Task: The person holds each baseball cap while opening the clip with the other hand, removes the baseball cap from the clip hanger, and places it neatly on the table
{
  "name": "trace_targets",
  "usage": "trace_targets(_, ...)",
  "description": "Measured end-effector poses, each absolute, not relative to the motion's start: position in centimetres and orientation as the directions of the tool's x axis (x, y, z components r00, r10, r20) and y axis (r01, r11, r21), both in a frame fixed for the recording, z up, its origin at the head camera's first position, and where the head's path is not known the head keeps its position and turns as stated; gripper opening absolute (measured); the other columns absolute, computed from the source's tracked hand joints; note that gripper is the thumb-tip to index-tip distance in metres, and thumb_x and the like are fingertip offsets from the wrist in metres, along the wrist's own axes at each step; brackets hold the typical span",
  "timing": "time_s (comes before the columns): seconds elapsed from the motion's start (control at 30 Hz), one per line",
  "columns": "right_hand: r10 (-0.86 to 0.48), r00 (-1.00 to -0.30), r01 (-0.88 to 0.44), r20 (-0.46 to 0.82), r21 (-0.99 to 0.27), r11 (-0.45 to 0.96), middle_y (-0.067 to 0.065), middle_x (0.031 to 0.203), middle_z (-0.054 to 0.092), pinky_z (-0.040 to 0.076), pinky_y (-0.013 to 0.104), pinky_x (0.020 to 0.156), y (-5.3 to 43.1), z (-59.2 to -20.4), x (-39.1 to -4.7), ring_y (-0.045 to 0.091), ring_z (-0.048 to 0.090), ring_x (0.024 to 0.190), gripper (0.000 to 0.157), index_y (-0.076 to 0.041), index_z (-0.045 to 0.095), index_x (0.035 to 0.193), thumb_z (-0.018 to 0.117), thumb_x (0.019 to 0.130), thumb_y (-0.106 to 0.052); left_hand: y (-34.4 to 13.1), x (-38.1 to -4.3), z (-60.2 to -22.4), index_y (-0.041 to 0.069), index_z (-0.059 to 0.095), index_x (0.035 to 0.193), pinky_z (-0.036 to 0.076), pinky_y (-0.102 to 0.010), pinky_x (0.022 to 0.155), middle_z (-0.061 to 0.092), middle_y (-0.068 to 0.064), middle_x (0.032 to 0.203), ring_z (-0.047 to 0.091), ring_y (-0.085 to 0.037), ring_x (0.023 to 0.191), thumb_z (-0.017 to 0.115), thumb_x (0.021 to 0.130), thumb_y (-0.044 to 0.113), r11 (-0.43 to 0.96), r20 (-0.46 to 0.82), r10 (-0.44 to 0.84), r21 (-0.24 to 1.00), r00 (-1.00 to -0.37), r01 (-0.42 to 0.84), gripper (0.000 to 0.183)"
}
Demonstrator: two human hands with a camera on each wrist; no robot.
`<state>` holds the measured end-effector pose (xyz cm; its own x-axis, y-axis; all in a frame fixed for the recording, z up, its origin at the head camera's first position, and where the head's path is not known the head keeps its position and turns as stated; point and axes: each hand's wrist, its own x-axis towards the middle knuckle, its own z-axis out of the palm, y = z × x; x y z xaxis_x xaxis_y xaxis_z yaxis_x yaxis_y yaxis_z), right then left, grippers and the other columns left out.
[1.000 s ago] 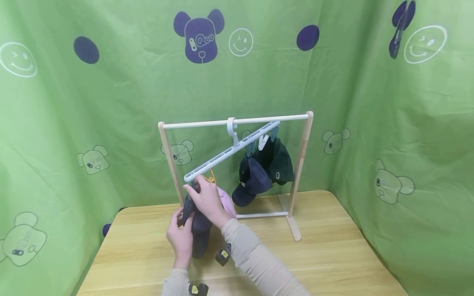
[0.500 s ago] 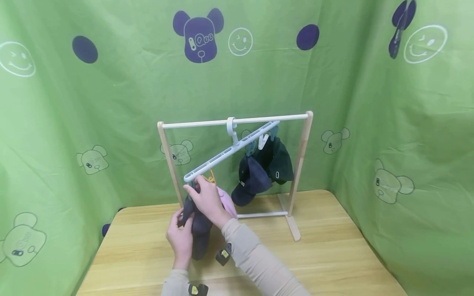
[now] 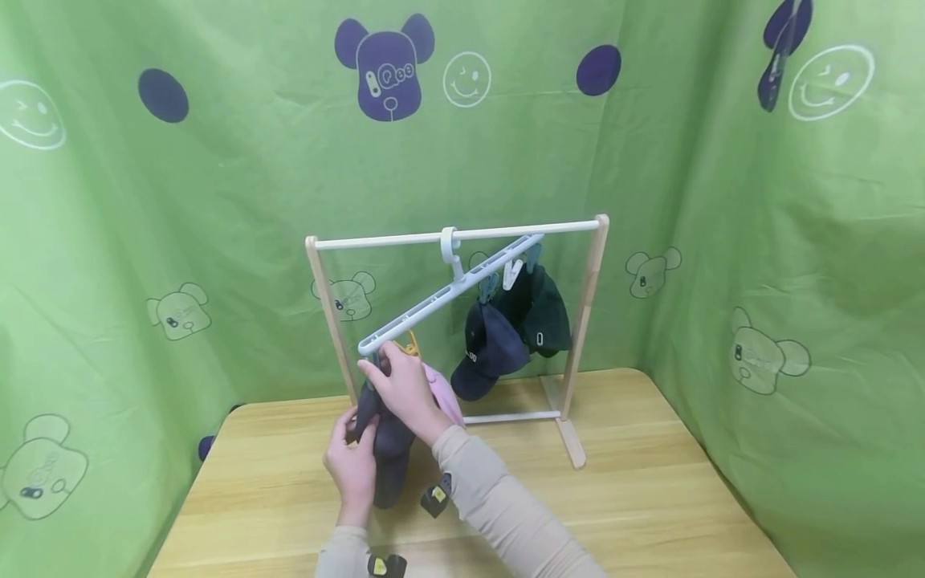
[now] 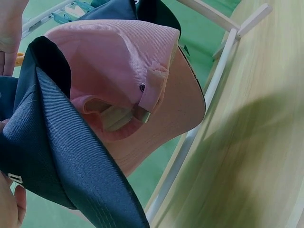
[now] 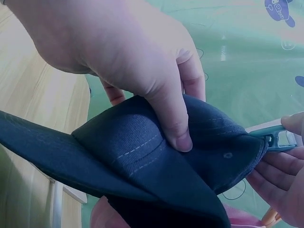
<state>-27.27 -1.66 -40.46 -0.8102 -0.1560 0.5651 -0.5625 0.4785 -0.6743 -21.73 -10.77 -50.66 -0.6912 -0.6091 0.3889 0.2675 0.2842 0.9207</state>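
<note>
Head view: light-coloured hanger (image 3: 415, 315) hooked on the white bar of the rack (image 3: 590, 301), tilted, its left end low. Dark cap (image 5: 135, 137) is below that low left end, above the table (image 3: 650, 474). Left hand (image 3: 352, 466) grips the cap, thumb on the outer cloth; right hand (image 3: 408, 393) pinches the teal clip (image 5: 283, 138), thumb on one side and fingers on the other. Clip's nose meets the cap's edge; cannot tell whether its jaws are tight on cloth. Pink cap (image 4: 111, 50) hangs just beside, near an orange clip (image 3: 412, 347); navy cap (image 3: 497, 349) and dark green cap (image 3: 551, 317) hang at right. Step in hand, judged: working the clip at the cap's edge. Good practice: let the left hand bear the cap's weight, so the cloth neither drags on the clip nor pulls the low end further down. Press the clip's tails squarely, no twisting, with the edge flat between its jaws. Likely trouble: fabric folding at the nose, the hook sliding along the bar, or the pink cap being knocked. Small, slow wrist movements seem best.
</note>
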Motion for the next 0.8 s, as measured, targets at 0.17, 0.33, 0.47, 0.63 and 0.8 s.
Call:
trace_targets(0.17,-0.156,-0.810,-0.563,0.566,-0.675,0.477,-0.004,0.064,0.046,0.034,0.017,0.053,-1.6,-40.5,-27.3,0.008,0.041,0.058,0.031,-0.008,0.052,0.083,0.065,0.093,-0.035,-10.8,-21.6,-50.7,0.010,0.072,0.109,0.053,-0.012,0.064,0.070,-0.012,0.083,0.059,0.000,0.075,0.078,0.081,0.012,0.267,0.382,-0.610,0.924,-0.694,0.274,0.029)
trace_targets(0.33,-0.156,-0.813,-0.558,0.560,-0.675,0.483,-0.003,0.065,0.049,0.036,0.017,0.053,-1.6,-40.5,-27.2,0.009,0.042,0.058,0.031,-0.008,0.053,0.084,0.065,0.093,-0.035,-10.8,-21.4,-50.8,0.010,0.072,0.108,0.051,-0.010,0.064,0.070,-0.013,0.082,0.058,0.001,0.074,0.079,0.081,0.013,0.261,0.383,-0.614,0.924,-0.690,0.280,0.028)
trace_targets(0.47,-0.152,-0.815,-0.554,0.559,-0.677,0.484,-0.002,0.066,0.051,0.037,0.018,0.053,-1.6,-40.4,-27.1,0.010,0.044,0.059,0.030,-0.009,0.053,0.084,0.065,0.092,-0.034,-10.7,-21.3,-50.9,0.008,0.072,0.108,0.048,-0.008,0.064,0.071,-0.013,0.082,0.057,0.003,0.074,0.079,0.080,0.011,0.285,0.395,-0.623,0.918,-0.675,0.274,0.028)
trace_targets(0.63,-0.151,-0.812,-0.557,0.564,-0.670,0.491,-0.002,0.065,0.050,0.037,0.018,0.053,-1.5,-40.5,-27.1,0.010,0.044,0.059,0.029,-0.009,0.052,0.082,0.066,0.092,-0.033,-10.4,-21.1,-50.5,0.003,0.071,0.107,0.044,-0.008,0.062,0.070,-0.017,0.080,0.056,0.001,0.072,0.077,0.080,0.004,0.307,0.403,-0.640,0.915,-0.654,0.263,0.028)
trace_targets(0.8,-0.153,-0.809,-0.560,0.568,-0.663,0.497,-0.002,0.064,0.047,0.035,0.018,0.053,-1.4,-40.5,-27.1,0.009,0.042,0.058,0.030,-0.011,0.049,0.081,0.065,0.092,-0.035,-9.9,-20.1,-49.0,-0.001,0.070,0.104,0.044,-0.010,0.063,0.069,-0.019,0.078,0.056,0.000,0.071,0.076,0.079,0.000,0.322,0.423,-0.638,0.906,-0.644,0.277,0.026)
